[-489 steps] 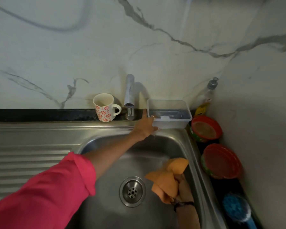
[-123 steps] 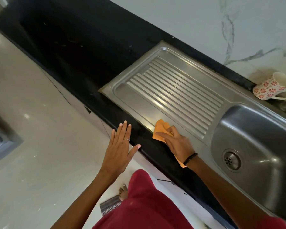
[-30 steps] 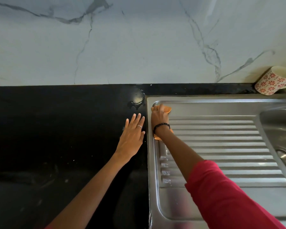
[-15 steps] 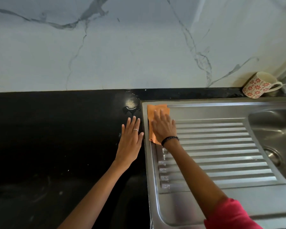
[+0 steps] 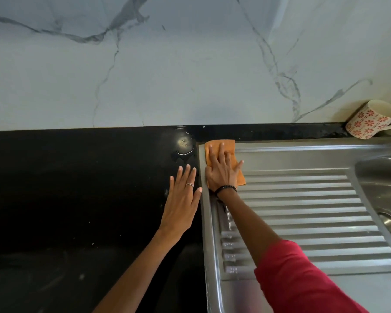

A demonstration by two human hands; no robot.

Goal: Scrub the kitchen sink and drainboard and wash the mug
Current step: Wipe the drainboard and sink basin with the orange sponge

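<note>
Both flat: right hand (image 5: pixel 221 170) presses cloth (image 5: pixel 229 146) on steel drainboard (image 5: pixel 303 199); left hand (image 5: pixel 182 199) on black counter (image 5: pixel 66 188)

Home kitchen, steel sink (image 5: pixel 379 177) with ribbed drainboard (image 5: pixel 303 213), black counter (image 5: pixel 66 199), marble-look wall (image 5: pixel 167 64), floral mug (image 5: pixel 370 119) by wall

Single head-worn wide-angle view, looking forward and steeply down from above the counter edge, facing the marble backsplash (image 5: pixel 167 75), which fills the upper part of the frame. Close range: both forearms enter from the bottom, with the black countertop (image 5: pixel 66 188) on the left half and the steel drainboard (image 5: pixel 303 199) on the right. The sink basin (image 5: pixel 384 184) and floral mug (image 5: pixel 370 119) are cut by the right edge, where lines bow from lens distortion.
</note>
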